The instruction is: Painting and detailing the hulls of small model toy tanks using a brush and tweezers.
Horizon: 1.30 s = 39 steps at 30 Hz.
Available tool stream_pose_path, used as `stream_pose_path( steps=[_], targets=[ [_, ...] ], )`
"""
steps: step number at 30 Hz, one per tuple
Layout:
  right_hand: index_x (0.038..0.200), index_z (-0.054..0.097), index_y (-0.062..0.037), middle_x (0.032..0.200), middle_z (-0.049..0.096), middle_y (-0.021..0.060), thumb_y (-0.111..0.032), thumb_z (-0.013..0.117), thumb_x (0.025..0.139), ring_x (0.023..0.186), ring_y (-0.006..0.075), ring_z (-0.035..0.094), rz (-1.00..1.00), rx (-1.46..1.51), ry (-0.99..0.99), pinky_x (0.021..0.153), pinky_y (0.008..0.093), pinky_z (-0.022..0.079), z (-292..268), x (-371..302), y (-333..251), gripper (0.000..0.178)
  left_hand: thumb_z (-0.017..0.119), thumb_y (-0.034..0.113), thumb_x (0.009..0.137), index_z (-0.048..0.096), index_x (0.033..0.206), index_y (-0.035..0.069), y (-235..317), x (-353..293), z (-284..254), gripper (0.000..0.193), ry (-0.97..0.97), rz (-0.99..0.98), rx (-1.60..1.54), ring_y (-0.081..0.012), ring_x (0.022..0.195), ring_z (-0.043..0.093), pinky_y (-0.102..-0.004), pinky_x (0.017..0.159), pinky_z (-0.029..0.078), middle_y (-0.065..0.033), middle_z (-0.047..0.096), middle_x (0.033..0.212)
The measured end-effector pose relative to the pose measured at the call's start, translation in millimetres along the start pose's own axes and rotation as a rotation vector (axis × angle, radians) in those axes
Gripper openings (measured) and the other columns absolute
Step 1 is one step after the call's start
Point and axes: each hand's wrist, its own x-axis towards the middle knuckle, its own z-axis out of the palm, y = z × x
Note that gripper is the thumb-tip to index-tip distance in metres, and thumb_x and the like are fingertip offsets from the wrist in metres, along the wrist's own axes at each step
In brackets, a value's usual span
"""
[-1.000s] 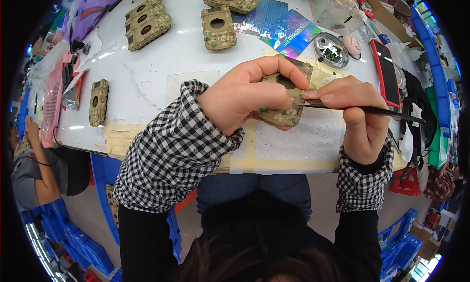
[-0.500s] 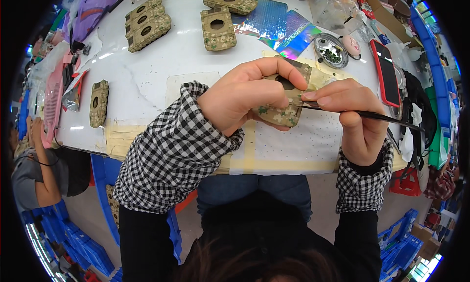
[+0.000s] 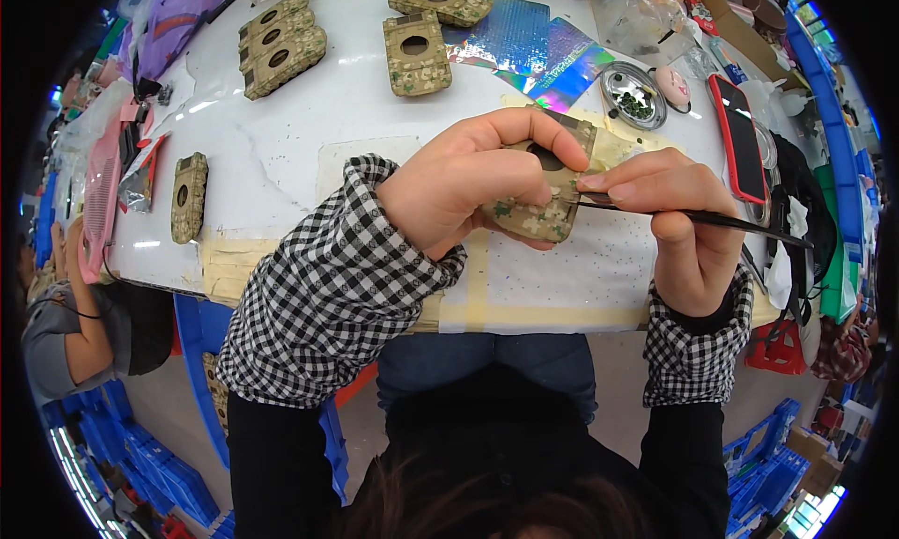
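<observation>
Between the fingers and thumb of my left hand (image 3: 459,174) is a camouflage toy tank hull (image 3: 530,221) with a round hole in its top, partly covered by the fingers. My right hand (image 3: 679,197) pinches black tweezers (image 3: 740,224), their tips against the hull's edge beside my left thumb. Whether the tips grip a small part is too fine to tell. To the upper right of the hull, a round clear dish (image 3: 622,82) holds small dark green bits.
More camouflage hulls (image 3: 419,66) stand at the far side, with a row of them (image 3: 281,52) further left and a single hull (image 3: 189,198) at the left. Shiny holographic sheets (image 3: 562,61), a red-cased phone (image 3: 738,138) and a pink egg-shaped item (image 3: 671,88) lie about the white table (image 3: 262,155).
</observation>
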Motion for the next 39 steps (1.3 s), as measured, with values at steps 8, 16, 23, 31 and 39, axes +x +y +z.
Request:
stream_pose_path(
  steps=[8,16,23,31,39],
  targets=[
    [0.097,0.055,0.0034,0.091,0.061,0.022,-0.033,0.044,0.097,0.084,0.0259,0.062,0.024,-0.069,-0.01,0.077,0.0349,0.052,-0.9,-0.1,-2.5,0.038,0.054,0.01,0.075,0.051,0.11,0.004,2.1,-1.2,2.6,0.036,0.011,-0.012,0.016,-0.0208,0.085,0.064,-0.0312,0.068,0.051,-0.0122,0.06,0.102],
    [0.104,0.05,0.0022,0.095,0.058,0.0229,-0.04,0.041,0.096,0.082,0.0279,0.062,0.026,-0.003,0.094,0.071,0.0373,0.056,-5.0,-3.2,-0.3,0.044,0.055,0.01,0.077,0.051,0.11,0.003,1.3,0.0,2.0,0.034,-0.011,0.0,-0.005,-0.0221,0.087,0.064,-0.0321,0.071,0.053,-0.0133,0.06,0.103],
    [0.102,0.05,0.0037,0.087,0.059,0.0201,-0.046,0.039,0.096,0.07,0.0266,0.061,-0.052,-0.054,0.397,0.064,0.0342,0.054,-2.1,-7.1,3.0,0.051,0.05,0.015,0.089,0.052,0.114,0.0,5.9,-4.1,-3.2,0.029,0.022,0.142,-0.07,-0.0181,0.097,0.06,-0.0352,0.076,0.053,-0.0083,0.058,0.109],
    [0.102,0.049,0.0028,0.073,0.06,0.0183,-0.045,0.037,0.097,0.059,0.0232,0.059,-0.096,-0.187,0.416,0.058,0.0287,0.047,-0.6,-12.8,-0.8,0.05,0.05,0.013,0.094,0.018,0.144,0.008,6.0,-112.8,-67.6,0.06,0.647,0.364,0.374,-0.0145,0.102,0.056,-0.0282,0.087,0.047,-0.0117,0.056,0.115],
    [0.103,0.05,0.0028,0.071,0.061,0.0178,-0.045,0.038,0.097,0.058,0.0226,0.059,-0.107,-0.195,0.386,0.057,0.0294,0.047,-2.2,-14.7,2.3,0.05,0.06,0.023,0.089,0.036,0.137,0.004,16.3,-178.2,-124.9,0.057,0.926,0.169,0.713,-0.0158,0.104,0.055,-0.0273,0.083,0.048,-0.0135,0.053,0.117]
  ],
)
